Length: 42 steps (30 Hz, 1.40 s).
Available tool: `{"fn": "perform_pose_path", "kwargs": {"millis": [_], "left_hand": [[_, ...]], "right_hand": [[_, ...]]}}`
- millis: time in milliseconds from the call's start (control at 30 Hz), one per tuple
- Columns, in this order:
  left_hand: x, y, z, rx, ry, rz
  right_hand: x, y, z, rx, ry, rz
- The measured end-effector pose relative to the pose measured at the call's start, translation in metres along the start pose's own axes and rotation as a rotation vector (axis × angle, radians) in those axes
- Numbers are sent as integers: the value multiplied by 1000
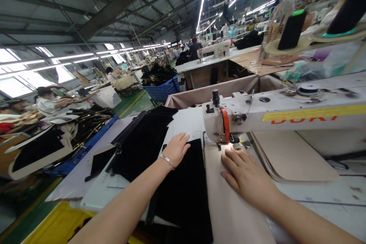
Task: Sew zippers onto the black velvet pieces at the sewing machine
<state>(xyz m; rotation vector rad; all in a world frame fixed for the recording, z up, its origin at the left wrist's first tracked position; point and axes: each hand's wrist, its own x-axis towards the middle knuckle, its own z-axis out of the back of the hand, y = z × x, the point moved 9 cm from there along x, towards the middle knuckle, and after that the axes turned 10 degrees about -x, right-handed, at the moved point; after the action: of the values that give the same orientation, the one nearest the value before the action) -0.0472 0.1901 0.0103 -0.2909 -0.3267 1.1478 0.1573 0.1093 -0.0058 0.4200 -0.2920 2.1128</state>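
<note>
On black fabric [185,190], left hand [177,148] flat

Near end of black fabric [185,194] off-frame

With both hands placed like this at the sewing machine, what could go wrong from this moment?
1. The fingers of the right hand lie flat on the beige fabric, very near the needle area of the sewing machine; they might be hurt there.
2. The left hand only presses flat on the black fabric, whose near end seems to hang down, so it might slide.
</note>
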Motion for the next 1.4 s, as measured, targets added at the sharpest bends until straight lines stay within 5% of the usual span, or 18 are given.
{"fn": "perform_pose_path", "kwargs": {"millis": [200,433,567,800,1400], "left_hand": [[29,22,-23,-13,-66,62],[-8,-4,-19,-222,-67,59],[-4,-30,-24,-495,-34,47],[24,-61,-54,-390,-11,-28],[31,-62,-57,-297,-53,-15]], "right_hand": [[-6,-7,-6,18,42,14],[-4,-9,-3,53,28,-12],[-3,-8,-2,54,55,-11],[-4,-9,-3,51,47,-19],[-4,-12,-8,36,76,-45]]}}
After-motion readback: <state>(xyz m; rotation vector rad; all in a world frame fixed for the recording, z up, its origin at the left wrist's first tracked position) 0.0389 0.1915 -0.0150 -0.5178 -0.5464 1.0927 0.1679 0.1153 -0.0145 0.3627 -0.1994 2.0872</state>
